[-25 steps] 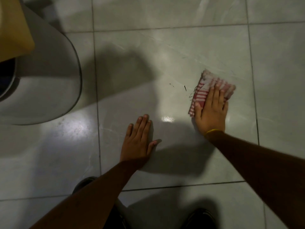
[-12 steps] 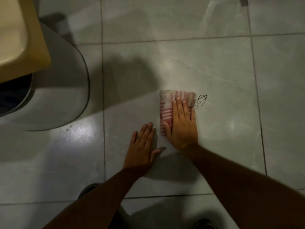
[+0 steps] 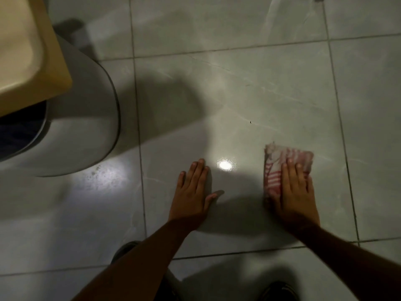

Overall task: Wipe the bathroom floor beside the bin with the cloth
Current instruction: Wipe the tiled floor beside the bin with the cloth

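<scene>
A folded red-and-white striped cloth (image 3: 273,170) lies flat on the grey tiled floor (image 3: 238,88). My right hand (image 3: 298,192) presses down on the cloth with fingers together, covering its right part. My left hand (image 3: 193,192) rests palm-down on the bare tile to the left of it, fingers spread a little, holding nothing. The grey rounded bin (image 3: 80,122) stands at the left, well apart from both hands.
A yellow lid or basin (image 3: 28,48) overhangs the bin at the top left. A bright light spot (image 3: 225,165) reflects on the tile between my hands. A small dark speck (image 3: 250,122) lies beyond the cloth. My shoes (image 3: 277,290) show at the bottom edge.
My right hand slid the cloth left next to my left hand, then back to the right. The small tangle of hair by the cloth is no longer seen. My left hand stayed planted.
</scene>
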### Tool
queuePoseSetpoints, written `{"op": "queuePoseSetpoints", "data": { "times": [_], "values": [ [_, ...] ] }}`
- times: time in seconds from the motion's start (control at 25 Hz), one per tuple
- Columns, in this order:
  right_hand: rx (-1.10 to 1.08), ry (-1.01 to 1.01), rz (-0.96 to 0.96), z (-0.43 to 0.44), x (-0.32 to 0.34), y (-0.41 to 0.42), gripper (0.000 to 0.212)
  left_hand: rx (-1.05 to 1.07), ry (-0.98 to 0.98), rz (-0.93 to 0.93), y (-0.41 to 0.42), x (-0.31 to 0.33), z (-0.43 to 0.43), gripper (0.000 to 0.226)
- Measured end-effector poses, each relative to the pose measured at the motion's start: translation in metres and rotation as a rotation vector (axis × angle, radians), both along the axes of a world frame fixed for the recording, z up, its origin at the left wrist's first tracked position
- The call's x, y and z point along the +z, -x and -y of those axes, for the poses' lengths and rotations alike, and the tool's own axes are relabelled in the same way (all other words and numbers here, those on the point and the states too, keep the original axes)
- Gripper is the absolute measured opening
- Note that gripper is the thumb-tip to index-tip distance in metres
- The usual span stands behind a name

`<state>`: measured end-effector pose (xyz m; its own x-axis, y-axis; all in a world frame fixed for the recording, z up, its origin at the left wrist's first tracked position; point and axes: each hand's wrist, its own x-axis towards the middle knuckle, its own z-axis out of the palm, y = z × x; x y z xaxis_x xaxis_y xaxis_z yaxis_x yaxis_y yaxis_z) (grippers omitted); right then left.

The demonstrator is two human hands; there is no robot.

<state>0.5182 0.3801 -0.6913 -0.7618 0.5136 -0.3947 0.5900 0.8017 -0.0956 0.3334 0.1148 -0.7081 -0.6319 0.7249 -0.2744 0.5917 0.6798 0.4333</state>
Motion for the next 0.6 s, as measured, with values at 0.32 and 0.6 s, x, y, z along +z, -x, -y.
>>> {"op": "queuePoseSetpoints", "data": {
  "times": [0.32, 0.6],
  "values": [
    [0.369, 0.059, -0.196, 0.063, -0.013, 0.118, 0.087, -0.005, 0.007, 0.049, 0.002, 0.002, -0.001, 0.082],
    [-0.109, -0.061, -0.183, -0.065, -0.004, 0.155, 0.084, -0.015, -0.001, 0.031, 0.001, -0.003, 0.001, 0.079]
  ]
}}
